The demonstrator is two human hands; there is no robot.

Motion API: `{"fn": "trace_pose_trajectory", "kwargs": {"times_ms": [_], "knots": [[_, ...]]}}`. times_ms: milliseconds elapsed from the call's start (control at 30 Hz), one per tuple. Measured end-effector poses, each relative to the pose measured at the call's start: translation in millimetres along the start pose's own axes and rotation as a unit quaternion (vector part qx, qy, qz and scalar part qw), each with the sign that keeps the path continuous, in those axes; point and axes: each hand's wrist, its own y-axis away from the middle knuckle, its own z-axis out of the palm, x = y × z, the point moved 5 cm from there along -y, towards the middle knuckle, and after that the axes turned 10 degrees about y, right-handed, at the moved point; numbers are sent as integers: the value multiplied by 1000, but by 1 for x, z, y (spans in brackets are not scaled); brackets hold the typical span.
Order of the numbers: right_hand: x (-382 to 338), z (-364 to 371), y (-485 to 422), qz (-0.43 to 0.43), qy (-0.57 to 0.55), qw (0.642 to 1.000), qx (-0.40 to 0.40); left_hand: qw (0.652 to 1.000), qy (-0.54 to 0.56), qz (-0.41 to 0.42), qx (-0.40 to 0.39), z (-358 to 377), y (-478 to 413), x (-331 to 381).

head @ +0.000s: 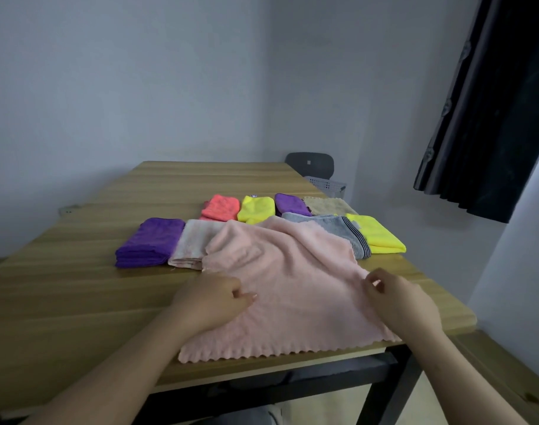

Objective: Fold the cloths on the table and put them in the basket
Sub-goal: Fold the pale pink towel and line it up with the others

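While left hand and right hand pinch pink cloth edges, basket half hidden behind table.

A pink cloth lies spread on the wooden table, the left hand pinching its left edge and the right hand pinching its right edge. Folded cloths lie behind it

My pale pink cloth has a scalloped hem. Left of it I see a mottled whitish cloth and a purple cloth. Behind it are a coral cloth, a yellow cloth, a small purple cloth and a beige cloth. Right of it are a grey cloth with dark stripes and a second yellow cloth.
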Motion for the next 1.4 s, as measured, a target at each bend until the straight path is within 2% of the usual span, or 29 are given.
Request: {"fn": "trace_pose_trajectory", "kwargs": {"times_ms": [67,133,267,367,433,533,633,700,833,967,1033,1133,1200,1267,1333,1400], "knots": [[-11,5,1,-50,-24,998,-14,1000,0,29,13,7,-2,3],[-16,15,2,-76,-31,995,-65,997,-29,49,-44,20,4,1],[-9,17,-1,-49,-115,988,-86,997,-43,-11,-60,7,6,-14],[-12,15,-9,-40,-118,990,-70,997,10,-33,-65,-8,-9,-9],[-19,14,-16,-30,-130,990,-51,998,38,-35,-38,-15,-24,-6],[-34,12,-33,-24,-150,988,-32,993,89,-49,64,-29,-49,-8],[-52,10,-57,-30,-154,987,-19,967,156,-64,189,-47,-66,-20],[-63,11,-75,-36,-144,989,-11,952,172,-80,240,-55,-77,-30],[-82,16,-110,-33,-140,990,-7,940,203,-126,244,-57,-107,-50],[-110,38,-147,-48,-190,980,-26,941,193,-142,240,-52,-139,-72],[-124,52,-163,-54,-192,979,-45,957,162,-121,207,-49,-153,-75],[-130,72,-176,-37,-180,982,-48,986,117,-97,64,-40,-172,-72],[-129,79,-181,-37,-152,987,-35,984,143,-103,-28,-37,-178,-70],[-130,82,-184,-46,-152,986,-58,978,147,-116,-94,-34,-178,-70],[-132,84,-182,-50,-153,982,-98,978,120,-98,-137,-28,-175,-67],[-134,83,-179,-60,-121,987,-88,983,90,-70,-145,-27,-173,-64]]}}
